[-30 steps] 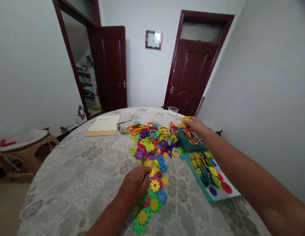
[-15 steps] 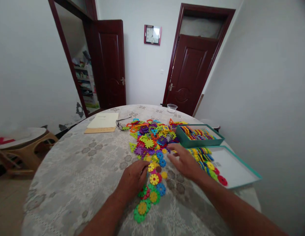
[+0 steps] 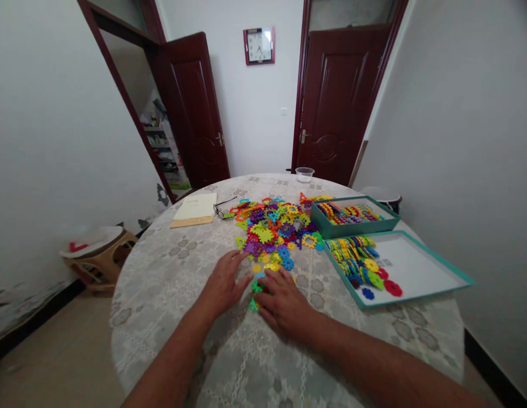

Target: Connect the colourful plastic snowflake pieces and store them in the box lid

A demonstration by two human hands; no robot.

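Note:
My left hand (image 3: 224,281) is low over the table, fingers apart and thumb reaching toward a small row of green discs (image 3: 255,304). My right hand (image 3: 284,298) lies palm down over those notched plastic discs, fingers spread and covering part of them. Just beyond the fingertips are yellow discs (image 3: 272,266) and blue discs (image 3: 288,264). Behind them rises a heap of colourful gear-shaped plastic pieces (image 3: 263,232). Whether a piece is under my right palm is hidden.
To the right, a green box (image 3: 344,228) holds rows of pieces. In front of it, a shallow white lid (image 3: 425,272) carries lined-up discs and a few loose ones. A notebook (image 3: 195,207), eyeglasses (image 3: 221,212) and a clear plastic bowl (image 3: 305,174) lie farther back on the patterned tablecloth (image 3: 161,300).
My right hand has moved down and left onto the green discs. My left hand's fingers have spread. A dark blue disc and a brown one now lie at the lid's near corner.

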